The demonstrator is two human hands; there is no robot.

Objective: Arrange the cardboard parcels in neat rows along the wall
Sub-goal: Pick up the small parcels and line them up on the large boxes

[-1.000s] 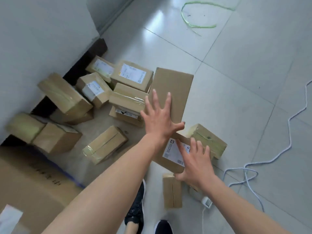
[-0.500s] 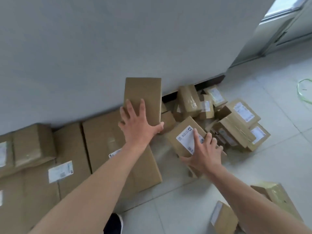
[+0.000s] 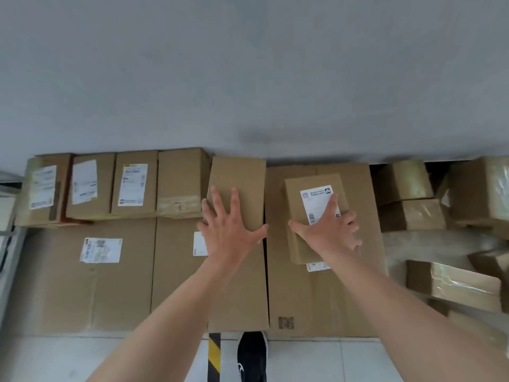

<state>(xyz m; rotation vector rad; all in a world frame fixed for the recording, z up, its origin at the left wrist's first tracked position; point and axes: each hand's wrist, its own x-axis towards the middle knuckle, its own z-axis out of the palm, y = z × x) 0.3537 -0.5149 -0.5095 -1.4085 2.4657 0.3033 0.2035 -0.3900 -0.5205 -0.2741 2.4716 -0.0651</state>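
Note:
A plain brown parcel (image 3: pixel 238 175) lies on top of the large flat boxes (image 3: pixel 82 288), its far end at the grey wall (image 3: pixel 248 78). My left hand (image 3: pixel 228 230) is spread over its near end and grips it. To its right a smaller parcel with a white label (image 3: pixel 305 188) lies on another large box (image 3: pixel 325 299), a little short of the wall. My right hand (image 3: pixel 327 230) covers its near right corner and holds it. Left of the plain parcel, several parcels (image 3: pixel 132 183) stand side by side in a row against the wall.
Loose parcels sit in a jumble on the right: two stacked by the wall (image 3: pixel 405 180), a taped one (image 3: pixel 482 188) at the edge, and another (image 3: pixel 465 288) nearer me. My black shoe (image 3: pixel 252 357) and a yellow-black strip (image 3: pixel 214 351) are on the white tiles below.
I have turned left from the jumbled pile to the wall row, carrying both parcels. They now rest on the large boxes, the plain one joined to the end of the row.

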